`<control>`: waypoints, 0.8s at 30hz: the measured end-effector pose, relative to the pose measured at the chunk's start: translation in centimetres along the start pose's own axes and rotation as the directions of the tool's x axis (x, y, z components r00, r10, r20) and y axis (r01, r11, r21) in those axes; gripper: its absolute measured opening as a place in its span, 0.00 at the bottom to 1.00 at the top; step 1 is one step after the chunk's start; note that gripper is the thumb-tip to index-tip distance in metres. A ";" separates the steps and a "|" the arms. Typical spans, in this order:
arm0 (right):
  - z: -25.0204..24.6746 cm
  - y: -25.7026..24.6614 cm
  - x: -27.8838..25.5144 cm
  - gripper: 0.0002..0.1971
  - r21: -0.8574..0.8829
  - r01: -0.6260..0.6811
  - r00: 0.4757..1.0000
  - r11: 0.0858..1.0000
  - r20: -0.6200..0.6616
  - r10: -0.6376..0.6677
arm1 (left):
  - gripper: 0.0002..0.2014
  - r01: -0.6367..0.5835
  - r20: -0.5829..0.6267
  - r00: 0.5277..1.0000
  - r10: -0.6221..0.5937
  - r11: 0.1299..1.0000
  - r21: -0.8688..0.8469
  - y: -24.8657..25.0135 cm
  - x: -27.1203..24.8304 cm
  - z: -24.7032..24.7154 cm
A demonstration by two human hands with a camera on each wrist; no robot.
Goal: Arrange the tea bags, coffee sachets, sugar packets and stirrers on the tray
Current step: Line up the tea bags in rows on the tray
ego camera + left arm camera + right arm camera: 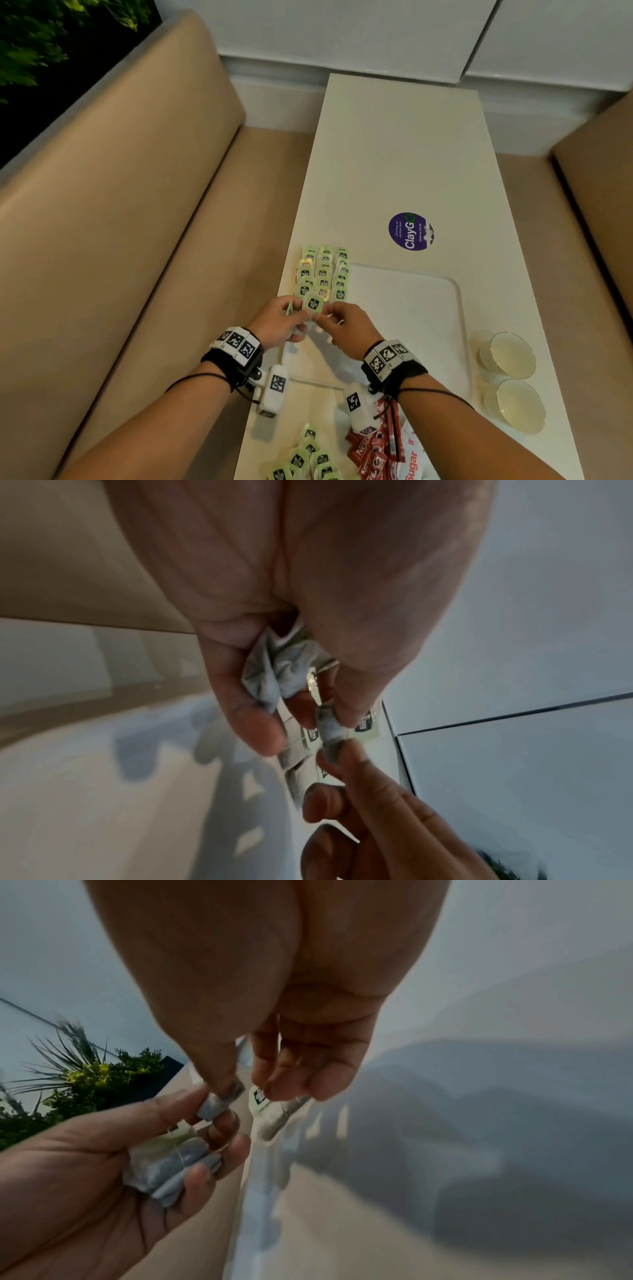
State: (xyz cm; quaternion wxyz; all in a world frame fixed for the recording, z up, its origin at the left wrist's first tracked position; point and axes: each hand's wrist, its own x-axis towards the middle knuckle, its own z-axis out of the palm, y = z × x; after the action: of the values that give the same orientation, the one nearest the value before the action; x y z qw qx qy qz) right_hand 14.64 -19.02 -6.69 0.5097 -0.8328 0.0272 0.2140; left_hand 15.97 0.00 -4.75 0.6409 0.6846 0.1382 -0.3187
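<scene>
Step in hand: laying one more tea bag at the near end of the green rows on the tray's far-left part.
Left hand: curled round a small bunch of tea bags, pressed into the palm by the fingers; thumb and forefinger also pinch the single tea bag being passed across.
Right hand: thumb and forefinger pinch that same bag from the right side; the other fingers hang loosely curled above the tray.
Tray: white, lying on the white table; its right and near parts are bare.
Rows of tea bags: three lines running from far to near along the tray's left side, overlapping like tiles, labels up.
Supply: loose tea bags and red coffee sachets lie on the table at the near edge, with a white sugar packet just right of them.
Doing it well: I would let the left hand release before the right moves away, keep the label facing up, and set the bag down overlapping the nearest one in its line.
Risk: the bunch in the left palm looks crumpled, so a string may snag.
Stirrers: none that I can make out.
</scene>
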 end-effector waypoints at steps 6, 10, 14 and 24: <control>0.9 0.5 0.6 0.11 -0.034 -0.005 1.000 0.999 -0.004 0.005 | 0.03 0.062 -0.051 0.997 -0.062 0.998 0.001 -0.7 -0.2 -1.1; 1.7 0.7 1.2 0.13 -0.083 -0.061 0.998 0.995 -0.039 0.058 | 0.03 0.088 -0.098 0.991 -0.089 0.996 -0.011 -1.5 -0.3 -2.3; 2.9 0.5 1.5 0.14 -0.098 -0.124 0.990 0.987 -0.076 0.117 | 0.10 0.107 -0.096 0.989 -0.114 0.992 -0.070 -1.8 -0.7 -3.0; 4.2 -0.2 1.9 0.21 -0.151 -0.194 0.974 0.969 -0.147 0.172 | 0.15 0.055 -0.008 0.998 -0.056 0.992 -0.113 -2.1 -1.2 -3.8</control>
State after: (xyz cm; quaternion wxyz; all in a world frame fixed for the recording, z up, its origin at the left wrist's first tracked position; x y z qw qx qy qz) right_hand 15.09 -14.99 -8.87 0.4146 -0.8783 0.1201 0.2056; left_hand 14.78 4.19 -5.80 0.6685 0.6451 0.1786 -0.3241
